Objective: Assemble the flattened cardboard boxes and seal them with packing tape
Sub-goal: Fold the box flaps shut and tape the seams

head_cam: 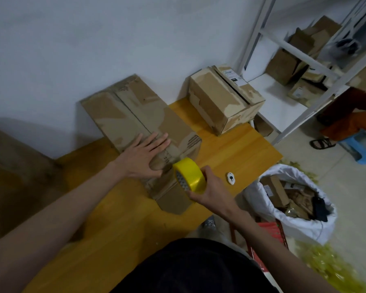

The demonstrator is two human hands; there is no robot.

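A long, worn cardboard box (135,111) lies on the yellow wooden table (237,149), running from the wall toward me. My left hand (145,156) rests flat on its top near the centre seam, fingers spread. My right hand (207,190) grips a yellow roll of packing tape (189,176) held against the box's near end, just right of my left hand. A loose flap (173,200) sticks out at the box's near end under the roll.
An assembled cardboard box (222,100) stands at the table's far right corner. A small white cutter (231,178) lies on the table right of the roll. A white sack of cardboard scraps (292,199) sits on the floor. White metal shelving (304,58) holds more boxes.
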